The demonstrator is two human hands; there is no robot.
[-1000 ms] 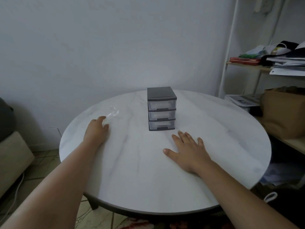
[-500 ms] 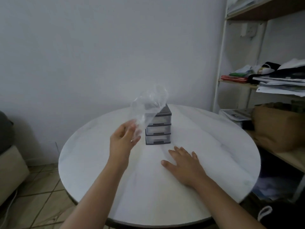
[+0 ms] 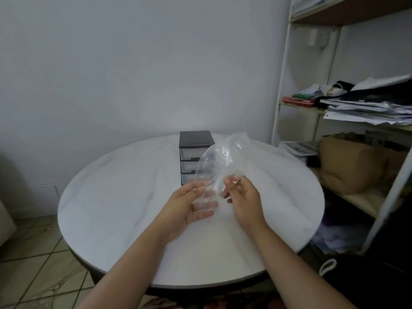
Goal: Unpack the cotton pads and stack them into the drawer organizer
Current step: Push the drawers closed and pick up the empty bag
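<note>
Plastic film, clear and crumpled, forms the bag (image 3: 219, 166) held up in front of the drawer organizer (image 3: 194, 141), hiding the right part of its 3 see-through drawers. The left hand (image 3: 191, 204) cups the bag's lower end, palm up, with the thumb on the film. The right hand (image 3: 243, 197) pinches the bag's edge beside it. Whether cotton pads are inside cannot be told. The organizer stands on the round white table (image 3: 111, 197), beyond both hands. A cluttered shelf unit (image 3: 356, 12) is to the organizer's right.

Bag (image 3: 219, 161) before organizer (image 3: 194, 148), above table (image 3: 116, 186)
</note>
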